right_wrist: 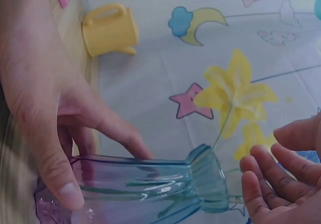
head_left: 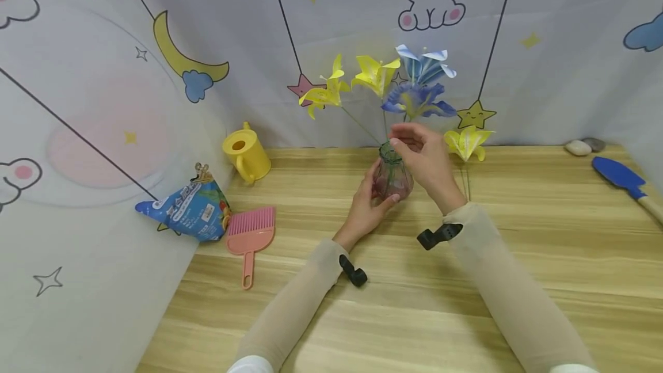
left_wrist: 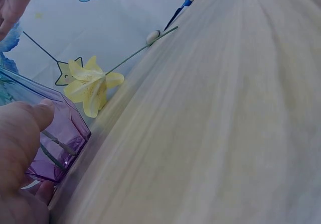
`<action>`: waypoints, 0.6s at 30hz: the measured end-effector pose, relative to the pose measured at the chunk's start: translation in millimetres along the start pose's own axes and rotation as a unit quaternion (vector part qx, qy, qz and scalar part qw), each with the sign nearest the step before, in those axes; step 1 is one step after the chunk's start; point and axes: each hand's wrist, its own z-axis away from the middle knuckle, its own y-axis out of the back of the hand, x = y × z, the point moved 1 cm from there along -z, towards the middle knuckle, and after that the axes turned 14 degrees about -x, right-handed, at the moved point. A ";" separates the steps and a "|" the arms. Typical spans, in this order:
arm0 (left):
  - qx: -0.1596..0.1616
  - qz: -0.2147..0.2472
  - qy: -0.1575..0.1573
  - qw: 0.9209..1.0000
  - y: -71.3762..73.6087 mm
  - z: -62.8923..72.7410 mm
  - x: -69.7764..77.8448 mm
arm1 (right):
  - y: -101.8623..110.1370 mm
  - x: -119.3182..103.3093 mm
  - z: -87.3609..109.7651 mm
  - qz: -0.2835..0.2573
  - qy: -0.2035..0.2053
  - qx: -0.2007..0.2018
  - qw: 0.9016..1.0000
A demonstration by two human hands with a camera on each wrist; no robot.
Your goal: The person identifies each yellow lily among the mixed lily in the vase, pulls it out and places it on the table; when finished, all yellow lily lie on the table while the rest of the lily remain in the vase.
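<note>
My left hand (head_left: pixel 364 210) grips the ribbed glass vase (head_left: pixel 392 184), thumb and fingers around its lower body. The glass shades from green at the rim to purple at the base. Two yellow artificial lilies, one leaning left (head_left: pixel 327 94) and one more upright (head_left: pixel 374 75), rise from it, along with a pale blue flower (head_left: pixel 423 65) and a violet-blue flower (head_left: pixel 418 101). Beside the rim is my right hand (head_left: pixel 429 157), its fingers loosely bent and thumb apart, nothing between them in the right wrist view. Another yellow lily (head_left: pixel 468 143) lies on the table to the right.
At the left stand a yellow watering can (head_left: pixel 247 154) and a blue clipped bag (head_left: pixel 194 212), with a pink dustpan and brush (head_left: pixel 251 232) beside them. Pebbles (head_left: pixel 578 148) and a blue shovel (head_left: pixel 618 174) lie at the right. A printed cloth (head_left: pixel 342 22) hangs close behind.
</note>
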 end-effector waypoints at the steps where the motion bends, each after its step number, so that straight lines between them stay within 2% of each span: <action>1: 0.000 -0.001 0.000 1.000 0.7 -0.1 -0.3 | -2.0 -0.9 -2.5 0.002 0.001 -0.004 1.000; 9: -0.003 0.004 -0.016 1.000 4.3 -2.5 -1.5 | -13.7 -5.3 -22.6 0.018 0.009 -0.031 0.999; 18: -0.009 0.004 -0.014 1.000 0.6 -1.8 -3.8 | -24.4 -4.6 -37.9 0.035 0.009 -0.052 0.998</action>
